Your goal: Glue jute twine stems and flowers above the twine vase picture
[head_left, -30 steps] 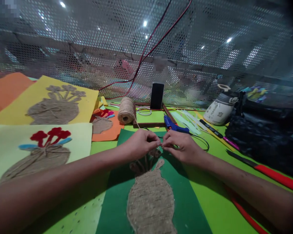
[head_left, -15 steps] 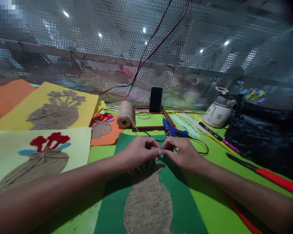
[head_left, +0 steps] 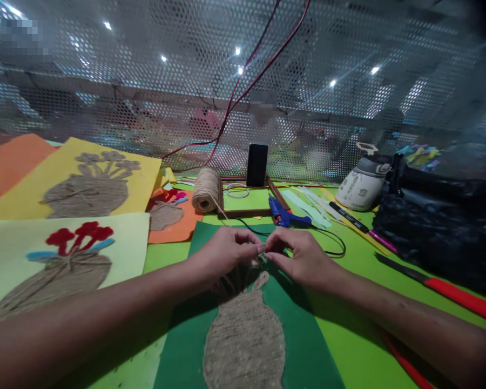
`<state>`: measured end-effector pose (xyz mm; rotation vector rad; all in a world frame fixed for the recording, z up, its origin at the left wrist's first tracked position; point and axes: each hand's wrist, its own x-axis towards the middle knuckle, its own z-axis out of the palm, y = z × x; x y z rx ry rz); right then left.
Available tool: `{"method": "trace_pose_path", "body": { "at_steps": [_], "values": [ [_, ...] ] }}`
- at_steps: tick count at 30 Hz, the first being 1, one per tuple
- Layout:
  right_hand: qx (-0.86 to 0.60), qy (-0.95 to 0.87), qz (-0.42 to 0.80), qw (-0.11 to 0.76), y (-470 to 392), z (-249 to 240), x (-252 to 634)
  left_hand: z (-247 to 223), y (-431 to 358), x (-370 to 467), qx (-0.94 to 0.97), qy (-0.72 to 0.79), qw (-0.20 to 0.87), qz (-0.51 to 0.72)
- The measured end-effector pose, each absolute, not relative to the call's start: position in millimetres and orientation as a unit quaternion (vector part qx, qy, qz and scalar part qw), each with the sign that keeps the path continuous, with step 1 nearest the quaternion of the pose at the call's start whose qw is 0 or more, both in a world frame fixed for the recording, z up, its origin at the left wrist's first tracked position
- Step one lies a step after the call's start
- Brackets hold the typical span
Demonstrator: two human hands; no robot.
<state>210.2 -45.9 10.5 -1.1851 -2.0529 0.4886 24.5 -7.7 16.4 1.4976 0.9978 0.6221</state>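
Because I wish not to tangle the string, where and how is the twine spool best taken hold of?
Probably by the rounded middle of the twine spool, from above: it lies on its side, hollow end towards the camera, and its strand trails off right.

Dim; blurred lamps glare through the perforated screen beyond the right hand; soft shadows darken the green paper just nearer than its grip.

One head-worn cam, looked forward and down from the person's own head. Left hand and right hand sat fairly near, below centre; green table underneath, perforated screen farther off, up top.
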Motion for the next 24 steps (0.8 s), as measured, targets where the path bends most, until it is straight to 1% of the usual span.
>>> {"method": "trace_pose_path", "body": {
  "at_steps": [4,10,15,21,24],
  "values": [
    [-0.473,-0.759,0.259,0.364,-42.6,11.9,211.9,15.6,-2.7,22.3,0.643,0.416,0.581,0.274],
    [-0.494,-0.747,0.27,0.354,-40.4,13.1,212.4,15.6,-0.7,20.1,0.656,0.393,0.593,0.253],
    [-0.469,-0.8,0.185,0.325,-44.8,15.0,210.8,15.3,-1.7,20.9,0.654,0.381,0.604,0.25],
    [-0.405,-0.848,0.094,0.329,-45.4,11.7,214.4,16.3,-1.1,20.7,0.659,0.377,0.605,0.238],
    [-0.39,-0.852,0.081,0.339,-44.7,11.6,215.6,16.3,-0.1,20.5,0.664,0.37,0.606,0.236]
  ]
}}
